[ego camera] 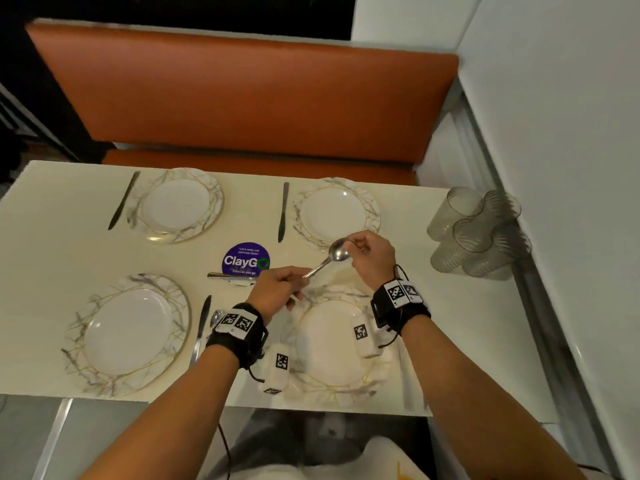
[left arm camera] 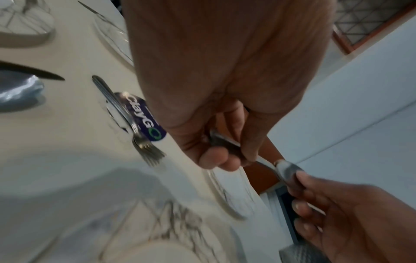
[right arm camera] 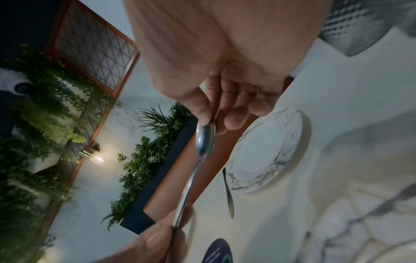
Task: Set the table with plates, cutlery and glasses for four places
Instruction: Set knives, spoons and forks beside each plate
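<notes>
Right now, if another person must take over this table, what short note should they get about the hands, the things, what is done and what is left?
Left hand: grips the handle end of a spoon, maybe more than one.
Right hand: pinches the bowl of the same spoon, above the near right plate.
Table: four plates are down. Three knives lie by three plates; the near right place shows none. A spoon bowl lies by the near knife. Forks wait in a pile by the purple sticker. Glasses lie stacked at the far right.
Done: plates, most knives.
Left: spoons, forks, glasses, probably one knife.
</notes>
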Available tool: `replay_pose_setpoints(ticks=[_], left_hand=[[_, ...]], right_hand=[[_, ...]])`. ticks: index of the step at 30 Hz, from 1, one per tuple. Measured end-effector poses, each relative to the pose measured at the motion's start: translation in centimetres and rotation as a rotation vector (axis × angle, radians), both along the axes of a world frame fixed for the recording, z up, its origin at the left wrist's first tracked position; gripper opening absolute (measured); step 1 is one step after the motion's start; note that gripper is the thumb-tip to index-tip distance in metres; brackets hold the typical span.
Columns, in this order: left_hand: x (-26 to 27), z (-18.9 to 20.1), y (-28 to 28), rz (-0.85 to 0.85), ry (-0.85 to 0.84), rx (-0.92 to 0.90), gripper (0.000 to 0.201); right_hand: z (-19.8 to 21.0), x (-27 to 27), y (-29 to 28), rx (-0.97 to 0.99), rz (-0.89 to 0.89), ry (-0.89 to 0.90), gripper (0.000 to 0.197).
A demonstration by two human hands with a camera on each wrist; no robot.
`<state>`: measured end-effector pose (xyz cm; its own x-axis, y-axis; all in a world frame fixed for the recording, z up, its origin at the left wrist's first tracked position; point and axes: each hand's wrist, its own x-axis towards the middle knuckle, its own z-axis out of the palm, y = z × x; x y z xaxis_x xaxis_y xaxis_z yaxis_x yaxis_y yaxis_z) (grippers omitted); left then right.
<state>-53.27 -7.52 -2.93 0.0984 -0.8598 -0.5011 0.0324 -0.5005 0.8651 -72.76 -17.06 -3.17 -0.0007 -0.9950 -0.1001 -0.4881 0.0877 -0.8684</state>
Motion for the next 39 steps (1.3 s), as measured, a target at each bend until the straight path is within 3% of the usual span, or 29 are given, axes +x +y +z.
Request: replay_pose_setpoints(ticks=[5, 8, 12, 16, 19, 22, 29, 33, 39], left_hand=[[7.5, 0.7, -3.2, 0.333, 0.12, -0.055, 0.023], [10.5, 0.6, -5.8, 0.415, 0.228, -0.087, 0.014], [11.7, -0.4, -8.2, 0.367, 0.243, -0.091, 0.009], [10.8, -1.4, -9.3, 0.178, 0.225, -0.058, 0.015], [10.2, -1.9, -10.4, 0.099, 0.211, -0.06, 0.018], [10.7, -2.5, -12.2, 0.098, 0.145, -0.039, 0.014], [13.8, -5.9, -17.6, 0.077, -0.303, 0.041, 0.007], [14.3, -7.3, -20.5, -0.031, -0.49, 0.095, 0.002], [13.9, -9.5, -22.0, -0.151, -0.622, 0.108, 0.004]], right_hand=[[-0.7, 5.2, -0.9, 0.126, 0.09, -0.019, 0.019], [-0.6, 8.7, -0.6, 0.163, 0.211, -0.026, 0.02], [-0.7, 11.9, -0.7, 0.256, 0.106, -0.082, 0.014], [-0.9, 13.5, -1.0, 0.367, -0.067, -0.21, 0.021], [-1.0, 14.1, -1.2, 0.4, -0.101, -0.228, 0.02], [-1.4, 14.0, -1.9, 0.418, -0.085, -0.192, 0.018], [-1.7, 12.4, -2.4, 0.401, -0.153, -0.237, 0.015], [-2.6, 11.5, -2.6, 0.403, -0.176, -0.261, 0.011], [-4.3, 10.3, -3.1, 0.386, -0.21, -0.246, 0.005]])
